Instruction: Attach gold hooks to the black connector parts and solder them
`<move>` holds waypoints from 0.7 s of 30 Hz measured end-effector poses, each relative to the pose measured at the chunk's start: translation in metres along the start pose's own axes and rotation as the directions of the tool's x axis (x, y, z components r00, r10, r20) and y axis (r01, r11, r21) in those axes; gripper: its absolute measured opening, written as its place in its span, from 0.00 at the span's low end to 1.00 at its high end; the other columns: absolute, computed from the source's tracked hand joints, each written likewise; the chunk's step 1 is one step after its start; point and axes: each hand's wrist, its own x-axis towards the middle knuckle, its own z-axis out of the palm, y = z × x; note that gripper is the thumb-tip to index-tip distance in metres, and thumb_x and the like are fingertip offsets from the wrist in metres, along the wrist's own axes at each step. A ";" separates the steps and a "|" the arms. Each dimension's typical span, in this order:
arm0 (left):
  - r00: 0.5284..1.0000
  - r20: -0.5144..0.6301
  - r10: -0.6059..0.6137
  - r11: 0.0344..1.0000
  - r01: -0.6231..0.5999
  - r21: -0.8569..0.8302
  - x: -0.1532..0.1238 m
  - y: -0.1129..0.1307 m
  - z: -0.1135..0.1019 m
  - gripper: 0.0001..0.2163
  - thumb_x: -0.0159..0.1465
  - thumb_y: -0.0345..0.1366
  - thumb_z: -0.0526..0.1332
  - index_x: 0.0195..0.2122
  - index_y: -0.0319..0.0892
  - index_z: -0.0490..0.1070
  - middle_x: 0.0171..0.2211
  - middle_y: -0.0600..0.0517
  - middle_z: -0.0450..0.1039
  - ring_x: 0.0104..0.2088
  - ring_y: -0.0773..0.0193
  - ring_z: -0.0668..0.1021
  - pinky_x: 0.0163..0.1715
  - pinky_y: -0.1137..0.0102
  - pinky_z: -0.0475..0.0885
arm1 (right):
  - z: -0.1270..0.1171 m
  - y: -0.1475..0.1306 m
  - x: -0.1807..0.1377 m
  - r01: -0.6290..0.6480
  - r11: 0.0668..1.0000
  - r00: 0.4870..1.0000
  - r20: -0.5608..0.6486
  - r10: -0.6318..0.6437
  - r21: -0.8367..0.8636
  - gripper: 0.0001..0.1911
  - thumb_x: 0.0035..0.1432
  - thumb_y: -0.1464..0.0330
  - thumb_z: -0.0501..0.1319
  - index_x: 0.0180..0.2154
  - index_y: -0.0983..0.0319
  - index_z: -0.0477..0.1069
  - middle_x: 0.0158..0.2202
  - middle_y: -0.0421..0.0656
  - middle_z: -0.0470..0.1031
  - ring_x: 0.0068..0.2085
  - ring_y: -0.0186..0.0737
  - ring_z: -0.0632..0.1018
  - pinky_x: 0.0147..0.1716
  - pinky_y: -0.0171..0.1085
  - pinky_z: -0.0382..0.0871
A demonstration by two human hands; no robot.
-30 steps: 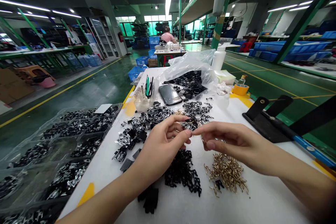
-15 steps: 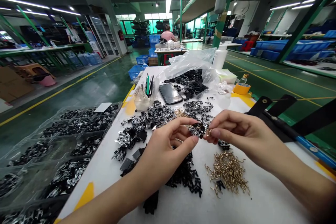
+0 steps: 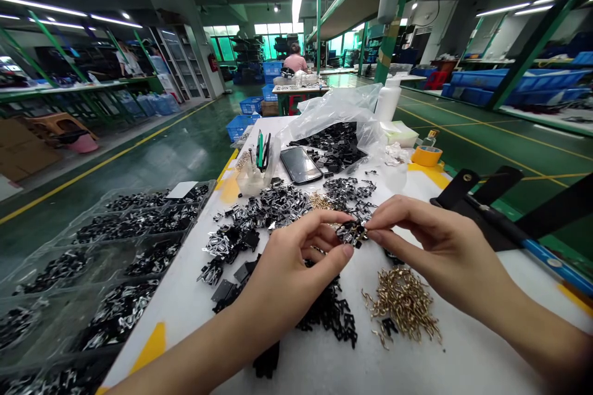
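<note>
My left hand (image 3: 296, 265) and my right hand (image 3: 426, 247) meet above the white table (image 3: 463, 352), both pinching one small black and silver clip (image 3: 353, 233) between thumb and fingertips. Under my left hand lies a heap of black plastic parts (image 3: 331, 315). Below my right hand sits a pile of small brass hooks (image 3: 402, 305). A spread of assembled black and silver clips (image 3: 269, 210) lies beyond my hands.
Clear trays of finished clips (image 3: 115, 259) line the table's left edge. Farther back are a phone (image 3: 301, 165), a cup of pens (image 3: 257, 173), a plastic bag of black parts (image 3: 338, 136), a tape roll (image 3: 426, 156) and a black tool (image 3: 486, 210) at the right. A person sits at a distant table.
My hands lifted slightly off the table and came together on the clip. The right fingers, which held a small brass piece, now press against the clip.
</note>
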 end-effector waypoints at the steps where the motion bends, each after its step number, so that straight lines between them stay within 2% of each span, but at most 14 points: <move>1: 1.000 -0.003 0.000 1.000 0.000 0.000 0.000 0.000 0.000 0.11 0.62 0.35 0.60 0.47 0.47 0.69 0.30 0.57 0.67 0.31 0.69 0.72 0.31 0.74 0.69 | 0.001 0.000 0.000 0.036 0.999 0.999 -0.002 -0.036 -0.022 0.03 0.59 0.70 0.60 0.35 0.56 0.70 0.32 0.37 0.72 0.35 0.33 0.73 0.33 0.33 0.66; 5: 1.000 -0.013 0.007 1.000 -0.007 0.002 0.000 0.000 0.001 0.12 0.61 0.35 0.61 0.46 0.47 0.69 0.29 0.58 0.67 0.31 0.70 0.72 0.31 0.76 0.68 | 0.001 0.001 -0.001 0.189 0.969 0.982 0.012 -0.190 -0.159 0.06 0.60 0.75 0.57 0.37 0.59 0.69 0.33 0.40 0.72 0.36 0.33 0.73 0.33 0.34 0.67; 9: 0.999 -0.032 0.021 1.000 -0.020 0.020 0.000 -0.001 0.001 0.11 0.61 0.35 0.61 0.46 0.46 0.69 0.29 0.58 0.67 0.31 0.70 0.72 0.31 0.76 0.69 | -0.001 0.002 -0.002 0.345 0.880 0.935 0.040 -0.352 -0.327 0.09 0.58 0.79 0.56 0.38 0.62 0.70 0.35 0.43 0.71 0.37 0.34 0.72 0.33 0.34 0.67; 12: 0.999 -0.037 0.029 0.999 -0.028 0.032 0.000 0.000 0.001 0.11 0.61 0.35 0.61 0.46 0.45 0.70 0.28 0.58 0.67 0.30 0.70 0.72 0.31 0.75 0.69 | -0.003 0.003 -0.003 0.409 0.813 0.904 0.061 -0.424 -0.414 0.11 0.57 0.81 0.56 0.40 0.63 0.70 0.35 0.45 0.71 0.36 0.35 0.72 0.32 0.35 0.67; 17: 0.999 -0.036 0.035 0.999 -0.034 0.039 0.000 0.001 0.001 0.11 0.61 0.34 0.61 0.46 0.45 0.70 0.28 0.58 0.67 0.30 0.71 0.72 0.31 0.77 0.69 | -0.002 0.004 -0.003 0.454 0.785 0.885 0.113 -0.452 -0.422 0.12 0.57 0.81 0.56 0.40 0.64 0.70 0.35 0.46 0.72 0.36 0.36 0.71 0.32 0.36 0.66; 19: 0.998 -0.042 0.037 0.999 -0.036 0.039 0.000 0.001 0.002 0.11 0.61 0.34 0.61 0.46 0.45 0.70 0.28 0.57 0.68 0.30 0.71 0.72 0.31 0.78 0.69 | 0.000 0.003 -0.002 0.433 0.824 0.899 0.109 -0.424 -0.364 0.11 0.58 0.81 0.56 0.40 0.63 0.70 0.36 0.45 0.72 0.36 0.35 0.72 0.34 0.35 0.67; 21: 0.998 -0.054 0.043 0.998 -0.041 0.037 -0.001 0.000 0.002 0.11 0.61 0.34 0.61 0.46 0.45 0.70 0.29 0.57 0.68 0.30 0.72 0.73 0.31 0.79 0.69 | 0.002 0.001 -0.002 0.345 0.901 0.939 0.080 -0.336 -0.262 0.09 0.59 0.78 0.56 0.39 0.61 0.69 0.35 0.43 0.72 0.37 0.33 0.72 0.35 0.33 0.67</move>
